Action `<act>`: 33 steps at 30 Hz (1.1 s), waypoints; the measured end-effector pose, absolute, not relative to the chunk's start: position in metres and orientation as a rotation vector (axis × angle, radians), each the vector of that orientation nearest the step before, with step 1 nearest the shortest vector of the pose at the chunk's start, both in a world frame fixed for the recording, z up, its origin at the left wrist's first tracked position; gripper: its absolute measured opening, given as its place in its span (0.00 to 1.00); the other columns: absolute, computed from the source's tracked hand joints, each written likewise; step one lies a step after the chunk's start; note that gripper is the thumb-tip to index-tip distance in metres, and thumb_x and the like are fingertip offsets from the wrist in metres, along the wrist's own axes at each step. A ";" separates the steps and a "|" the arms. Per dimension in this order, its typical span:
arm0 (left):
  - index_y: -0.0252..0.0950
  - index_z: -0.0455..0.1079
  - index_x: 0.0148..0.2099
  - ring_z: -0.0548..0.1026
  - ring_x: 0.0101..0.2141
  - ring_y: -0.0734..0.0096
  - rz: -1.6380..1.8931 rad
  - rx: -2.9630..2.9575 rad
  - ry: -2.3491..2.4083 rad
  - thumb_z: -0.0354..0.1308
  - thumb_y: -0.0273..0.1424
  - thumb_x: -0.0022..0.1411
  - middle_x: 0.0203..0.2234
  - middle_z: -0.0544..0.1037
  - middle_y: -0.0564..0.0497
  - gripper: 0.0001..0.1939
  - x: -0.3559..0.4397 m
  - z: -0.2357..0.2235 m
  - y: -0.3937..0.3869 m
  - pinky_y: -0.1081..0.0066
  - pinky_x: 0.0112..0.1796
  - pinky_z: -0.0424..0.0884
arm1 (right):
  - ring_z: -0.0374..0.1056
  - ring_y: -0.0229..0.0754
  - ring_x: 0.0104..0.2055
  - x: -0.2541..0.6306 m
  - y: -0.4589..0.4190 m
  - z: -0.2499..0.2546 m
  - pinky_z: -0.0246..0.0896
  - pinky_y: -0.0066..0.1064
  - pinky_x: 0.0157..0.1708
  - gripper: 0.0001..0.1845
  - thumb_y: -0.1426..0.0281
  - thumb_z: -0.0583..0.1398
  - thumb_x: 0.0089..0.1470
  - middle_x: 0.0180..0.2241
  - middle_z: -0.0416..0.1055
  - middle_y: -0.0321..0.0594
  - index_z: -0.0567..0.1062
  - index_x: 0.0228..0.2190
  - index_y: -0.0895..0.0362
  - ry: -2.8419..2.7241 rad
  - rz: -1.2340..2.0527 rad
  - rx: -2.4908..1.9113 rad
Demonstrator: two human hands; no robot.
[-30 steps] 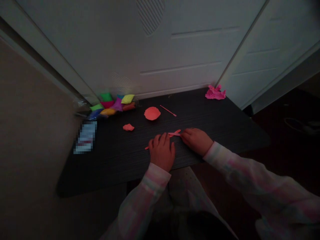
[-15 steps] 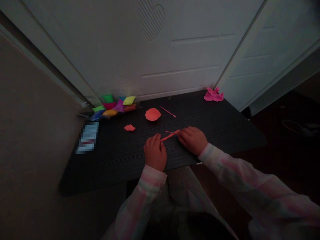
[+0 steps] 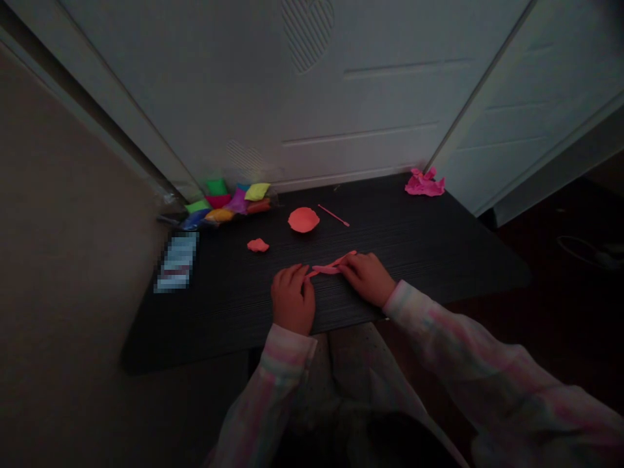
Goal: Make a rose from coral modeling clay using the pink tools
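Observation:
A thin strip of orange-red clay [image 3: 347, 256] lies slantwise on the dark table between my hands. My left hand [image 3: 293, 298] is at its near-left end, thumb and fingertips closed on it, hiding that end. My right hand [image 3: 368, 276] pinches a flat pink modelling tool [image 3: 324, 269], whose blade points left and crosses the strip; the fingers cover its other end. Behind the hands sits a shallow orange-red clay bowl [image 3: 303, 220]. Left of the bowl, closer to me, is a small lump of orange-red clay [image 3: 258, 246].
A thin pink stick tool [image 3: 334, 215] lies right of the bowl. Colourful clay packets [image 3: 238, 200] in clear plastic are at the back left, near a blurred pale-blue item [image 3: 178, 261]. Crumpled pink material [image 3: 424, 182] rests at the far right corner. White panelled doors [image 3: 370, 104] stand behind the table [image 3: 205, 325].
My left hand has shifted left along the strip, uncovering more of it. The pink tool in my right hand has turned from edge-on to showing its flat side. The view has shifted slightly.

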State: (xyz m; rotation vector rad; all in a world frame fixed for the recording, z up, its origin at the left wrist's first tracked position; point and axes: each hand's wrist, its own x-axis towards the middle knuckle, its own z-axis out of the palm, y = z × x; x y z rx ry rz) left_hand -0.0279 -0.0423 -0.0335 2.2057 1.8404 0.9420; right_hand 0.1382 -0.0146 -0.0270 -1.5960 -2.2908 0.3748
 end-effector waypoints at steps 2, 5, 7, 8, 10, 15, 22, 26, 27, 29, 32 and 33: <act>0.35 0.65 0.42 0.61 0.42 0.66 0.887 2.256 1.834 0.43 0.27 0.54 0.40 0.69 0.48 0.14 -0.026 -0.032 -0.044 0.64 0.43 0.57 | 0.63 0.39 0.34 0.137 -0.013 -0.025 0.47 0.31 0.33 0.13 0.65 0.47 0.52 0.30 0.70 0.38 0.68 0.29 0.57 -2.272 0.390 -1.637; 0.37 0.62 0.45 0.59 0.43 0.65 0.834 2.297 1.812 0.43 0.28 0.55 0.42 0.68 0.50 0.15 -0.022 -0.030 -0.044 0.63 0.43 0.56 | 0.64 0.37 0.33 0.135 -0.012 -0.022 0.48 0.30 0.33 0.13 0.65 0.47 0.52 0.29 0.70 0.37 0.69 0.29 0.57 -2.240 0.482 -1.651; 0.37 0.62 0.45 0.60 0.41 0.66 0.836 2.271 1.812 0.44 0.31 0.55 0.40 0.69 0.51 0.15 -0.021 -0.029 -0.043 0.64 0.42 0.56 | 0.64 0.36 0.31 0.135 -0.013 -0.020 0.48 0.29 0.33 0.13 0.65 0.47 0.52 0.29 0.70 0.36 0.68 0.29 0.56 -2.222 0.570 -1.607; 0.37 0.63 0.43 0.61 0.40 0.66 0.837 2.247 1.821 0.45 0.32 0.55 0.38 0.71 0.51 0.14 -0.021 -0.029 -0.042 0.64 0.41 0.56 | 0.63 0.35 0.30 0.136 -0.014 -0.019 0.48 0.28 0.32 0.12 0.65 0.47 0.52 0.29 0.70 0.35 0.68 0.29 0.56 -2.216 0.605 -1.578; 0.39 0.66 0.37 0.62 0.38 0.66 0.837 2.200 1.846 0.46 0.34 0.54 0.32 0.72 0.52 0.11 -0.021 -0.029 -0.040 0.63 0.40 0.55 | 0.63 0.34 0.28 0.137 -0.016 -0.018 0.48 0.27 0.30 0.12 0.65 0.48 0.51 0.26 0.69 0.34 0.68 0.27 0.56 -2.215 0.645 -1.530; 0.38 0.66 0.27 0.64 0.35 0.68 0.857 2.100 1.911 0.47 0.35 0.54 0.26 0.72 0.52 0.10 -0.026 -0.027 -0.040 0.63 0.39 0.54 | 0.58 0.31 0.20 0.144 -0.020 -0.015 0.47 0.25 0.25 0.12 0.63 0.51 0.48 0.17 0.63 0.30 0.67 0.22 0.57 -2.196 0.732 -1.497; 0.37 0.62 0.23 0.64 0.31 0.68 0.885 2.037 2.017 0.46 0.37 0.53 0.22 0.68 0.52 0.12 -0.041 -0.028 -0.045 0.64 0.36 0.56 | 0.58 0.32 0.21 0.149 -0.014 -0.010 0.48 0.24 0.22 0.14 0.63 0.49 0.49 0.18 0.63 0.32 0.68 0.21 0.57 -2.212 0.817 -1.558; 0.37 0.62 0.26 0.64 0.28 0.70 1.033 1.897 2.041 0.45 0.35 0.54 0.22 0.67 0.52 0.10 -0.055 -0.032 -0.042 0.69 0.32 0.59 | 0.60 0.34 0.25 0.153 -0.004 -0.010 0.51 0.25 0.24 0.15 0.62 0.48 0.49 0.23 0.66 0.35 0.69 0.24 0.58 -2.146 0.953 -1.538; 0.37 0.62 0.26 0.64 0.28 0.71 1.051 1.888 2.031 0.45 0.35 0.54 0.22 0.67 0.52 0.10 -0.057 -0.033 -0.042 0.70 0.32 0.60 | 0.61 0.35 0.26 0.154 -0.002 -0.010 0.52 0.26 0.25 0.16 0.61 0.48 0.49 0.23 0.66 0.35 0.69 0.24 0.58 -2.137 0.986 -1.537; 0.36 0.63 0.26 0.64 0.29 0.71 1.044 1.907 2.009 0.45 0.34 0.53 0.22 0.68 0.52 0.09 -0.059 -0.034 -0.042 0.70 0.32 0.60 | 0.60 0.35 0.25 0.154 0.003 -0.009 0.52 0.26 0.25 0.16 0.61 0.48 0.48 0.22 0.66 0.35 0.69 0.23 0.58 -2.143 1.030 -1.569; 0.36 0.64 0.27 0.65 0.29 0.70 0.996 1.951 1.979 0.45 0.32 0.53 0.23 0.69 0.52 0.09 -0.057 -0.034 -0.043 0.70 0.33 0.60 | 0.59 0.34 0.23 0.151 0.008 -0.007 0.51 0.26 0.23 0.16 0.60 0.49 0.47 0.19 0.64 0.34 0.69 0.21 0.58 -2.167 1.040 -1.654; 0.36 0.64 0.27 0.65 0.30 0.70 0.984 1.956 1.971 0.45 0.32 0.53 0.23 0.69 0.52 0.09 -0.056 -0.034 -0.044 0.69 0.33 0.60 | 0.59 0.34 0.23 0.150 0.009 -0.007 0.51 0.25 0.22 0.16 0.60 0.50 0.46 0.19 0.63 0.33 0.69 0.21 0.57 -2.172 1.034 -1.679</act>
